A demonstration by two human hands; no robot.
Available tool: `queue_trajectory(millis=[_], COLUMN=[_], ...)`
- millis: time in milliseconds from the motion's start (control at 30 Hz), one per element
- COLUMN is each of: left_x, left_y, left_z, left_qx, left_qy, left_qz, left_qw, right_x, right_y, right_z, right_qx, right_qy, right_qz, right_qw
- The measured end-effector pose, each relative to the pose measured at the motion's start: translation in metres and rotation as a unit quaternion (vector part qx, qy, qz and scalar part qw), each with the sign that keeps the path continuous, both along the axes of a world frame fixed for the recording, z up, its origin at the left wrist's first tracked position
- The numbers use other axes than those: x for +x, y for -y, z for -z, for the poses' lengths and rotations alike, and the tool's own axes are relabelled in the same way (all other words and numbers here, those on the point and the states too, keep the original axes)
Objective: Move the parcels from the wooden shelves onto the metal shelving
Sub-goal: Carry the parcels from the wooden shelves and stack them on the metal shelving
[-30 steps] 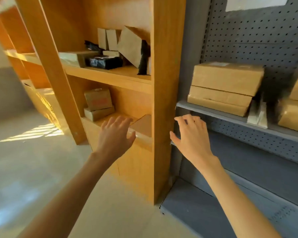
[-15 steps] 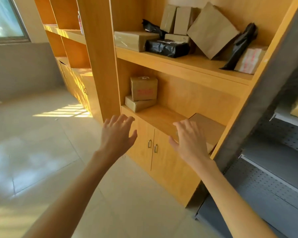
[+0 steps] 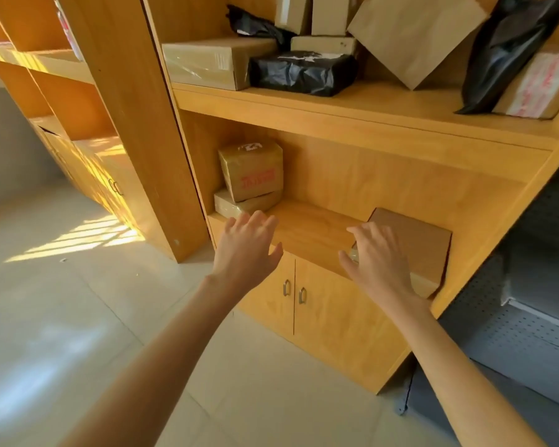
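Note:
A flat brown cardboard parcel lies at the right end of the lower wooden shelf. My right hand hovers over its near left corner, fingers spread and holding nothing. My left hand is open in front of the shelf's left part, just short of two stacked boxes with red print. The upper wooden shelf carries several parcels: taped boxes, a black bag parcel, a brown envelope, another black bag. The grey metal shelving shows at the right edge.
Below the lower shelf are two cabinet doors with small metal handles. A thick wooden upright stands to the left, with more wooden shelving beyond it. Pale tiled floor spreads left and below, with sunlight patches.
The view has swung left from the metal shelving to the wooden shelves and come closer. Both hands have moved forward toward the lower wooden shelf; the right hand now reaches the flat brown parcel.

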State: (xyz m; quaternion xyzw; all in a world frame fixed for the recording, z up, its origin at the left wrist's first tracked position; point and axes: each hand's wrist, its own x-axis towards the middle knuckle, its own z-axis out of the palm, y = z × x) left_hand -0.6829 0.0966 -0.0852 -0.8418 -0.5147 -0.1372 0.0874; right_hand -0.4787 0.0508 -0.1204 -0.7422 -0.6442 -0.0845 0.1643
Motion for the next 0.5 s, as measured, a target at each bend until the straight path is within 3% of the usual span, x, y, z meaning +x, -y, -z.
queue_trajectory(millis=[267,500], left_x=[-0.007,0.04], left_y=[-0.089,-0.147], left_z=[0.001,0.028], left_qx=[0.017,0.066], left_qy=[-0.01,-0.046], left_qz=[0.077,0.235], left_qw=[0.997,0.969], right_x=[-0.026,-0.014], right_y=[-0.057,-0.059], right_z=[0.008,0.031], right_qx=[-0.029,-0.027], right_qy=[-0.004,0.028], right_qz=[0.049,0.196], right_qw=[0.998,0.98])
